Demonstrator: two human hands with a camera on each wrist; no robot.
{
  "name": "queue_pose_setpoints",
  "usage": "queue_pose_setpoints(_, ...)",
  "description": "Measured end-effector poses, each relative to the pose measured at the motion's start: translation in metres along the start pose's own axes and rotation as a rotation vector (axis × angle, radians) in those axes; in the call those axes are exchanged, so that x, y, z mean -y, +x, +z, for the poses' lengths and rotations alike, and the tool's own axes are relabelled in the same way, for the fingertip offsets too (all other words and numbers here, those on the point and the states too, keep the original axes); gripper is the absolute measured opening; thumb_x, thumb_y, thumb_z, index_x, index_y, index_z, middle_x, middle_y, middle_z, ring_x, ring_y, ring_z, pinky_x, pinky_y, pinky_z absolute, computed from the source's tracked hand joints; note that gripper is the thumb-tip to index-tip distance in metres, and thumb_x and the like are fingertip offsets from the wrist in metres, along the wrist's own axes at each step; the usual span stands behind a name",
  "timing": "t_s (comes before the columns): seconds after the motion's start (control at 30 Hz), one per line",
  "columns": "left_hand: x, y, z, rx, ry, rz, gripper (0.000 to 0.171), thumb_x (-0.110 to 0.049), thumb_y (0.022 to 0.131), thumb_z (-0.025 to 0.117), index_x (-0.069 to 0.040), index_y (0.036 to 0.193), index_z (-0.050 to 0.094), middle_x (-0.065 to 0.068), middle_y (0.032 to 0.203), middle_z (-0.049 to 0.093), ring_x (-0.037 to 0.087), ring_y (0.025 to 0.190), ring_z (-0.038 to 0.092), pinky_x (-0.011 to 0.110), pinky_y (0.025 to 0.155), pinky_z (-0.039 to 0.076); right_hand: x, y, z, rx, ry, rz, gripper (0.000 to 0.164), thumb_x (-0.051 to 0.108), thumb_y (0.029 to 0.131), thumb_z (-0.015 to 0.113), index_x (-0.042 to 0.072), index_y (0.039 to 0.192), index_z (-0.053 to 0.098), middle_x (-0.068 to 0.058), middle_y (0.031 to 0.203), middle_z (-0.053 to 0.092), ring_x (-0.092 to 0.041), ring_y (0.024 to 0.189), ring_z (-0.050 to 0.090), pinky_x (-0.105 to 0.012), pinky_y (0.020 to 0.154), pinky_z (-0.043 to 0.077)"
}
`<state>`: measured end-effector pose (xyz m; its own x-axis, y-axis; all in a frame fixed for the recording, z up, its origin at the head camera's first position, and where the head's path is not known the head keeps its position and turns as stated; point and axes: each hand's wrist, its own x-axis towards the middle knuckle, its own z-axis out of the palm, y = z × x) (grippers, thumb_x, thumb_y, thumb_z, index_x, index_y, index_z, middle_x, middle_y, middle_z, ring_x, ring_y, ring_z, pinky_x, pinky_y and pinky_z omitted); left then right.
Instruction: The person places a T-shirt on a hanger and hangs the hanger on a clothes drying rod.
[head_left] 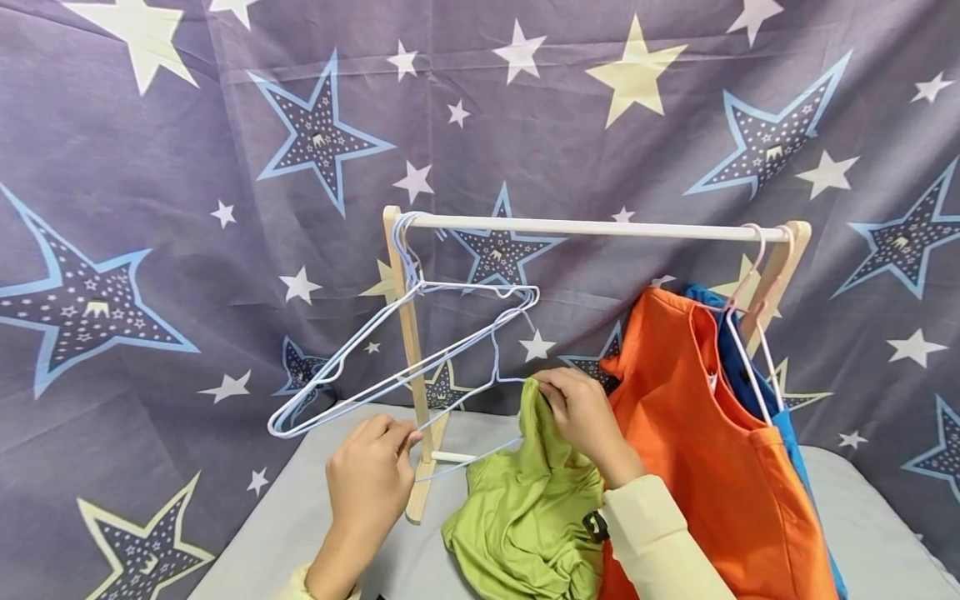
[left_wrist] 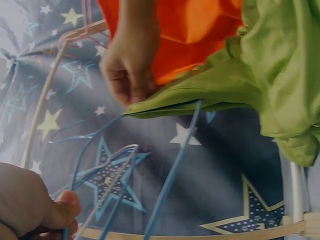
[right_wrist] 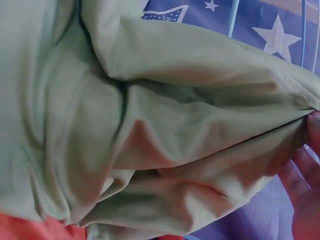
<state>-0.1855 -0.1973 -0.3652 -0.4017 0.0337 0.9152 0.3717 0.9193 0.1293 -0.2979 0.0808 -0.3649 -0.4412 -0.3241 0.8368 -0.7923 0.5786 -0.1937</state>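
My left hand (head_left: 372,471) pinches the left end of a light-blue hanger (head_left: 457,402), seen low in the left wrist view too. The hanger's other end runs into a green garment (head_left: 536,508), whose cloth droops in folds toward the bed-like grey surface. With thumb and fingers my right hand (head_left: 581,412) grips the garment's upper edge beside the hanger's neck. In the right wrist view, the stretched green cloth (right_wrist: 165,125) fills most of the picture, and only fingertips show at the right edge.
A small rack with a white rail (head_left: 600,227) stands behind. Several white and blue hangers (head_left: 405,367) hang at its left end. An orange garment (head_left: 697,450) and a blue garment (head_left: 787,433) hang at the right. Behind is a star-patterned curtain (head_left: 225,100); below is a grey surface (head_left: 277,517).
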Motion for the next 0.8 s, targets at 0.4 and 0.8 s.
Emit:
queue_pose_setpoints(0.4,0.002,-0.009,0.027,-0.196,-0.033,0.039,0.009,-0.012,0.086,0.077,-0.007,0.078,0.077,0.002,0.073,0.064,0.024,0.061,0.058,0.042,0.043,0.045,0.014,0.012,-0.002,-0.019,-0.031,-0.057,0.015,-0.001,0.091,0.073,0.005,0.104,0.077,-0.008,0.098,0.075,-0.026,0.092,0.072,-0.042,0.084,0.058)
queue_pose_setpoints(0.8,0.006,-0.007,0.039,-0.195,-0.068,0.082,0.042,-0.034,0.107,0.055,-0.007,0.084,0.078,0.003,0.077,0.067,0.024,0.066,0.06,0.042,0.049,0.048,0.017,0.015,-0.004,-0.019,-0.13,-0.115,0.015,-0.002,0.091,0.07,0.007,0.103,0.075,-0.005,0.095,0.074,-0.026,0.089,0.07,-0.041,0.081,0.057)
